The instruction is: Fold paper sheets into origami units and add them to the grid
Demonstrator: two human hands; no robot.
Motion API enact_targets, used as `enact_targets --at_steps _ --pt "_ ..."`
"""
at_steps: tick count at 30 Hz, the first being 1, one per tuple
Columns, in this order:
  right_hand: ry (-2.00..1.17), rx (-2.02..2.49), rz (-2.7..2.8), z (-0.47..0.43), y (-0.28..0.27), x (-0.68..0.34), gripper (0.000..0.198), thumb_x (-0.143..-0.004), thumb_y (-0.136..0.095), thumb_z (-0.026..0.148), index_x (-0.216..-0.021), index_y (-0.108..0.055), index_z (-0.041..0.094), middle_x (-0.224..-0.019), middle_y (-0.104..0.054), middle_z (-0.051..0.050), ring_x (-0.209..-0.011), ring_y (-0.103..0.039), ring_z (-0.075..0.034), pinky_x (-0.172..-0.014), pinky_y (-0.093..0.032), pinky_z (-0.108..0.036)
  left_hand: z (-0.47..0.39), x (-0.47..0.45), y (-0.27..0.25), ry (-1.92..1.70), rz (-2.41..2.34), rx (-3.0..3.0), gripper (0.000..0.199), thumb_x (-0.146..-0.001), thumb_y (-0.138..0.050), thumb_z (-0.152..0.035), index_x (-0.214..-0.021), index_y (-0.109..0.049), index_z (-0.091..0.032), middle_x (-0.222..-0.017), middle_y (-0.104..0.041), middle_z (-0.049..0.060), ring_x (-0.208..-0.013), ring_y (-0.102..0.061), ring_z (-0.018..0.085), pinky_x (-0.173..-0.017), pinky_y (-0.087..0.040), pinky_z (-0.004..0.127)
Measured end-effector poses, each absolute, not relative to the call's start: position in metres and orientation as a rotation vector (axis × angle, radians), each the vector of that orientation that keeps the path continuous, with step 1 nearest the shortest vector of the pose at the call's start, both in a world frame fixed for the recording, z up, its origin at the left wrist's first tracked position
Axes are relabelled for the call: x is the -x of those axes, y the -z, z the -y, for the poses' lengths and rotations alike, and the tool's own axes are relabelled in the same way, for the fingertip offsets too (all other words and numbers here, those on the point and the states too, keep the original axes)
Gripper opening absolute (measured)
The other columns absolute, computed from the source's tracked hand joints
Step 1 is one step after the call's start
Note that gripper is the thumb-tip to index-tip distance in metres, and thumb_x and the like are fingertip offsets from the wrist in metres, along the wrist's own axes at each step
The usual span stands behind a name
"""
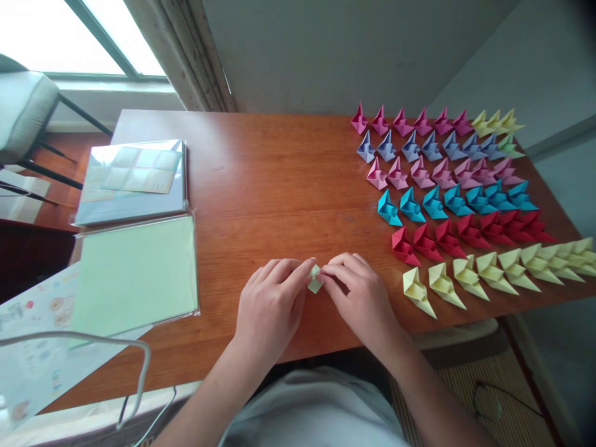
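A small pale green piece of folded paper point(315, 280) is pinched between my two hands, close to the table's front edge. My left hand point(274, 292) grips its left side with thumb and forefinger, the other fingers curled. On the right side, the fingertips of my right hand point(356, 288) close on the same paper. Fingers cover part of it, so its full folded shape is hidden. Just right of my right hand begins a row of pale yellow folded paper pieces point(442, 285), each with pointed ends.
Behind that row stand rows of red point(447, 239), blue point(433, 203), pink point(421, 172), lavender point(411, 148) and magenta point(401, 123) folded pieces. At left lie a pale green paper pack point(139, 273), another pack point(135, 208), and a printed sheet point(37, 329). A white cable point(93, 337) crosses the lower left.
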State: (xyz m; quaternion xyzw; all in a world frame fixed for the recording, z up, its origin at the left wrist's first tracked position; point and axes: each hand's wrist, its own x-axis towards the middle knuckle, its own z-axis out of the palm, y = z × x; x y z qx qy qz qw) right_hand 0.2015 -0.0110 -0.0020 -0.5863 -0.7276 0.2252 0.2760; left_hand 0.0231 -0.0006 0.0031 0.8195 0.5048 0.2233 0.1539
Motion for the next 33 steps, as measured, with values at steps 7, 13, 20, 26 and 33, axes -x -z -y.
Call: enact_targets --at_steps 7,13,20,26,33 --pt "-0.705 1.74 1.88 0.003 -0.005 -0.2 0.009 -0.093 -0.068 0.025 -0.084 -0.067 0.023 -0.081 -0.068 0.0 -0.079 -0.061 -0.018 -0.072 -0.045 -0.029 0.0 -0.025 -0.001 -0.682 -1.532 -2.296 0.018 -0.098 -0.056 -0.027 -0.108 -0.07 -0.023 -0.098 -0.077 0.001 -0.085 -0.068 0.018 -0.075 -0.051 0.031" --pt "-0.715 1.689 1.881 0.002 -0.007 -0.199 0.01 -0.092 -0.068 0.021 -0.083 -0.068 0.023 -0.083 -0.068 0.0 -0.083 -0.06 -0.018 -0.078 -0.046 -0.03 -0.002 -0.026 -0.001 -0.714 -1.536 -2.247 0.015 -0.097 -0.057 -0.025 -0.105 -0.07 -0.023 -0.097 -0.077 0.001 -0.086 -0.068 0.018 -0.075 -0.051 0.03" --pt "-0.648 1.552 1.899 0.01 -0.001 -0.205 0.007 -0.093 -0.068 0.023 -0.088 -0.073 0.024 -0.083 -0.066 -0.002 -0.083 -0.059 -0.018 -0.079 -0.05 -0.031 -0.003 -0.02 -0.003 -0.733 -1.407 -2.223 0.013 -0.095 -0.06 -0.025 -0.091 -0.073 -0.024 -0.096 -0.075 0.001 -0.086 -0.067 0.017 -0.076 -0.053 0.03" --pt "-0.598 1.451 2.004 0.019 0.005 -0.207 0.014 -0.095 -0.063 0.02 -0.103 -0.074 0.025 -0.088 -0.067 -0.003 -0.084 -0.059 -0.018 -0.079 -0.05 -0.031 -0.001 -0.013 -0.001 -0.717 -1.307 -2.282 0.014 -0.095 -0.06 -0.021 -0.099 -0.073 -0.024 -0.104 -0.075 0.002 -0.093 -0.068 0.018 -0.082 -0.055 0.032" --pt "-0.515 1.483 2.084 0.023 0.003 -0.204 0.015 -0.095 -0.063 0.018 -0.101 -0.075 0.025 -0.091 -0.068 -0.004 -0.088 -0.057 -0.019 -0.081 -0.05 -0.032 0.0 -0.013 0.0 -0.731 -1.31 -2.319 0.016 -0.097 -0.058 -0.023 -0.099 -0.074 -0.024 -0.105 -0.075 0.003 -0.094 -0.068 0.019 -0.082 -0.054 0.032"
